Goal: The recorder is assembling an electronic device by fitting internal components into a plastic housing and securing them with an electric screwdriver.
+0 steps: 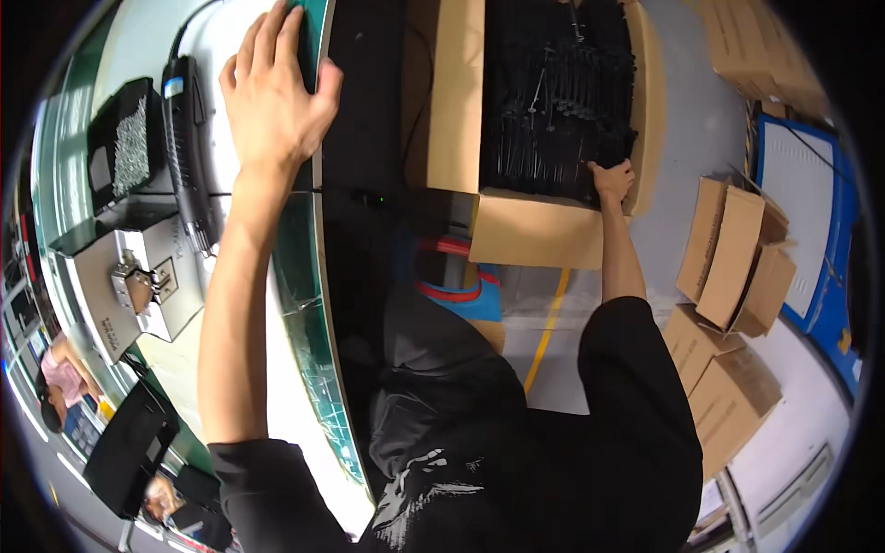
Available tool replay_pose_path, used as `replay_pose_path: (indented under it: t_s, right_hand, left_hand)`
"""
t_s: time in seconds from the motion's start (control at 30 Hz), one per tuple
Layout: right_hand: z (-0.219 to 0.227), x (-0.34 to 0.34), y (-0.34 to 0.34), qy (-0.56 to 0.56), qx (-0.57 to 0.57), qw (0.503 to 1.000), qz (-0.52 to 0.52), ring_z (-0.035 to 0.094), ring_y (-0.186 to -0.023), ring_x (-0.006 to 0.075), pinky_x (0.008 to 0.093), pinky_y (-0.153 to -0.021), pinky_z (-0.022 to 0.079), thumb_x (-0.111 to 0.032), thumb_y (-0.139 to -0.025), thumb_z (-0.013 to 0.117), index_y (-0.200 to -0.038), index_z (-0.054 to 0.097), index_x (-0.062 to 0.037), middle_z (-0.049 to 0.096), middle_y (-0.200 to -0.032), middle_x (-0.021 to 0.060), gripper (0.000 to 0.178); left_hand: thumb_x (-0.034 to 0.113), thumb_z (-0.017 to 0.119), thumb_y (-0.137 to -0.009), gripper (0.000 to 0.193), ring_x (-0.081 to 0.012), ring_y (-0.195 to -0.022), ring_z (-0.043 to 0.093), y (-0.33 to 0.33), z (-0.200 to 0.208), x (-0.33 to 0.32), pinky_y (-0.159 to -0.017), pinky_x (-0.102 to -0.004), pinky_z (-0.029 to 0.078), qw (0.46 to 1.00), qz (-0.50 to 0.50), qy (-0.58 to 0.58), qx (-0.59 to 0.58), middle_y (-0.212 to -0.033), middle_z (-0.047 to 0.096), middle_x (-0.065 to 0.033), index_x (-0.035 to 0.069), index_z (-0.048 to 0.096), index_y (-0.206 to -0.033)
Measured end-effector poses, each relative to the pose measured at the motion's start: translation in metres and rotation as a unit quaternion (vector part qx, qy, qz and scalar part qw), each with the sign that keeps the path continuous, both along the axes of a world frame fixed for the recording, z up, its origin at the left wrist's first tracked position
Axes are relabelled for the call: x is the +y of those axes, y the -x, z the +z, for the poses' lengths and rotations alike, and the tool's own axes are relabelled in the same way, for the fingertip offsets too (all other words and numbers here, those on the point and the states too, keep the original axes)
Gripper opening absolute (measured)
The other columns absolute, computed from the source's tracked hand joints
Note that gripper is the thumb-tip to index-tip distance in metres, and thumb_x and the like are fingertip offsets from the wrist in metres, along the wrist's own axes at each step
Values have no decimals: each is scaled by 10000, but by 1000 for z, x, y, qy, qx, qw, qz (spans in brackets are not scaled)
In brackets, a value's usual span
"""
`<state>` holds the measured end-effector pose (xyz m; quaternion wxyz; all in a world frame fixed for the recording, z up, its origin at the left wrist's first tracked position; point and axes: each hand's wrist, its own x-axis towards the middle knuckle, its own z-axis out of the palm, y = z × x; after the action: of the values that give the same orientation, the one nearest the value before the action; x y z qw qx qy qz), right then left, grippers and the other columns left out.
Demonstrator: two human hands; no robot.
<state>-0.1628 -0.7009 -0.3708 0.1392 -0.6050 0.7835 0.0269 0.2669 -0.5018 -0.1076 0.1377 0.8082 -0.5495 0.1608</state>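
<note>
My left hand [277,97] rests on the workbench at the left, fingers stretched out over its green edge [312,55] and thumb apart, holding nothing. On the other side, my right hand [612,182] reaches into an open cardboard box [535,226]. Its thumb and fingers close around a dark piece at the near right corner of the tightly packed black parts [558,101]; the exact kind of part cannot be made out. Beyond my left hand lies a black electric screwdriver [187,152] with a cord. A black tray of small screws [134,147] sits beside it.
A metal box device [138,276] stands on the bench left of my forearm. A blue-and-red stool or bin [470,293] is below the box. Cardboard cartons [733,249] stand at the right near a blue-framed panel [802,212]. Another person [69,378] is at the far left.
</note>
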Motion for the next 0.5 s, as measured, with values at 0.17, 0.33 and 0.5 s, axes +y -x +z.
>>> replay_pose_path:
  t_s: [0.17, 0.33, 0.5]
  right_hand:
    - [-29, -18, 15, -53, 56, 997, 14, 336, -1244, 410, 472, -1014, 360, -435, -613, 798, -1340, 389, -71, 333, -1330, 249, 910]
    - [-39, -32, 13, -78, 125, 989, -21, 380, -1205, 361, 481, -989, 372, -457, -587, 792, -1312, 487, -184, 383, -1266, 186, 833]
    - [-30, -42, 26, -103, 136, 985, 27, 387, -1225, 354, 473, -1004, 366, -477, -584, 778, -1311, 509, -171, 388, -1309, 189, 833]
  left_hand:
    - [170, 575, -723, 582, -343, -1251, 389, 19, 25, -11, -1054, -436, 276, 995, 38, -31, 82, -1343, 438, -167, 22, 452, -1272]
    - [190, 546, -718, 575, -333, -1241, 409, 20, 25, -10, -1047, -428, 282, 995, 53, -58, 64, -1323, 454, -174, 20, 462, -1262]
    - [197, 539, -718, 572, -327, -1240, 413, 18, 24, -8, -1043, -428, 289, 995, 54, -73, 33, -1324, 454, -169, 34, 468, -1261]
